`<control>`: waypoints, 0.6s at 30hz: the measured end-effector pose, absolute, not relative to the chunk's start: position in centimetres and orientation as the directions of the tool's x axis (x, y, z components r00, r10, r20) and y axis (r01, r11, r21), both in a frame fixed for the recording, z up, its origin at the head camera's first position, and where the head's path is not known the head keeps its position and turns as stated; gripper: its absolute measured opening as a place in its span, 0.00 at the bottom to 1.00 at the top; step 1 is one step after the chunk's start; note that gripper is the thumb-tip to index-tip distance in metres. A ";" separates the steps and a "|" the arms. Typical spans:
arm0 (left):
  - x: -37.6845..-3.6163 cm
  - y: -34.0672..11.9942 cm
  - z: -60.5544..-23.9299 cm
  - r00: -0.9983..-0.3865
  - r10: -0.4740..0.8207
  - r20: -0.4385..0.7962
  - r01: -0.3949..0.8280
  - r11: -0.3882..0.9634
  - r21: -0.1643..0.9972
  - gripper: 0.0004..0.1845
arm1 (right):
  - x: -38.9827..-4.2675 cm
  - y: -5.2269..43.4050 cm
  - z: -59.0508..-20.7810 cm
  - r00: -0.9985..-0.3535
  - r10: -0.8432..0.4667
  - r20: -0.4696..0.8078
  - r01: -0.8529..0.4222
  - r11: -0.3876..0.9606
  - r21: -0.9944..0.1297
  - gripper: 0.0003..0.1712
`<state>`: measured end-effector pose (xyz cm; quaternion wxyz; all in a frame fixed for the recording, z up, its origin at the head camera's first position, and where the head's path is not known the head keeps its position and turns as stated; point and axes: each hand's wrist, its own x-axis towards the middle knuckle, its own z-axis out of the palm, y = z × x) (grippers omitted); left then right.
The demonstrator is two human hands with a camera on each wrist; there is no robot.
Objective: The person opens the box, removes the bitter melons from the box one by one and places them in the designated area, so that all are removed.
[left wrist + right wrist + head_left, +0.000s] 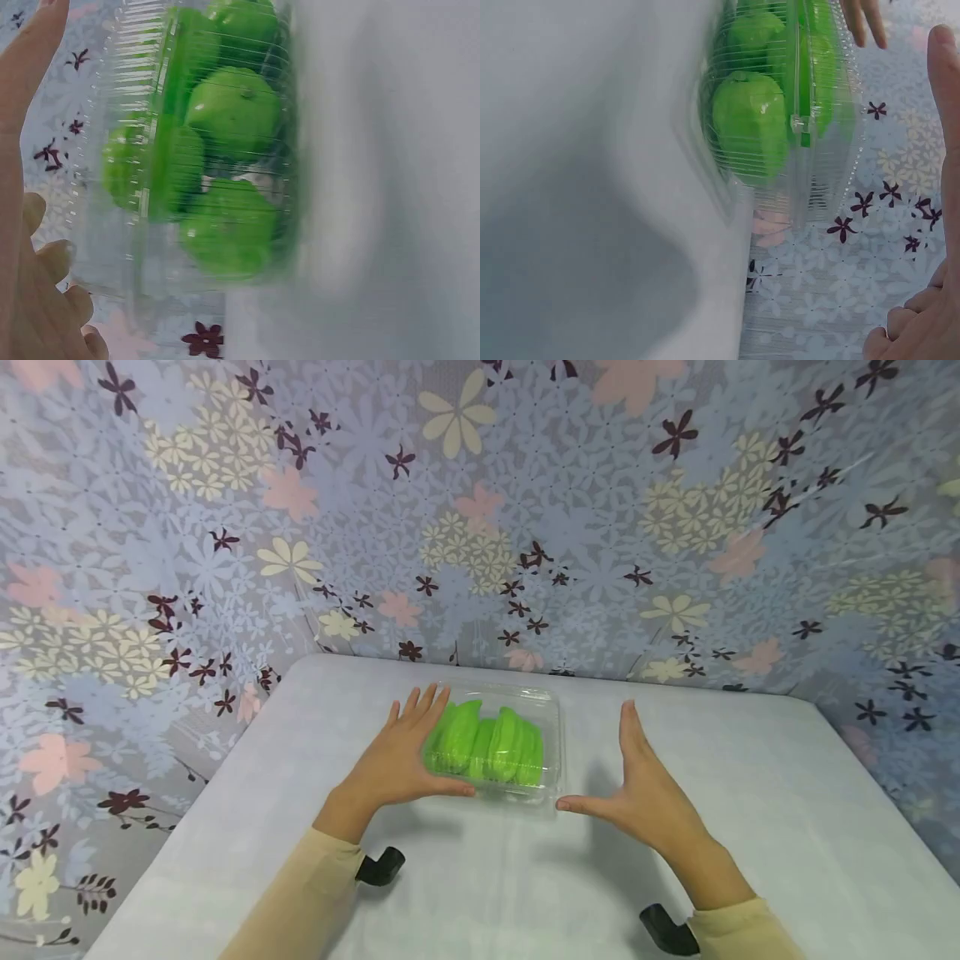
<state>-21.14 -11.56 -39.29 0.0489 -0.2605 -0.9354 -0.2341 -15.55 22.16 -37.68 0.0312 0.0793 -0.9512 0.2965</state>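
Container: a clear plastic clamshell box lies near the middle of the white table, lid closed, packed with green fruit.
Head view: shows both hands flanking the box and the flowered cloth backdrop behind the table.
Wrist views: both are blurred, but the left one shows rounded fruit with stem dimples through the ribbed lid, which the head view flattens into slices.
Left hand: flat, fingers straight, laid against the box's left side, thumb along its near edge; it seems to touch without grasping.
Right hand: open, fingers straight and upright, thumb pointing at the box's near right corner, just beside it.
Obstruction: the left hand covers the box's left wall.
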 end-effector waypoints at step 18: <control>-20.6 -12.3 -41.9 -0.964 0.229 0.132 0.252 0.646 0.720 0.73 | -15.6 20.9 -40.4 -0.994 -0.099 0.050 -0.104 0.674 -0.732 0.81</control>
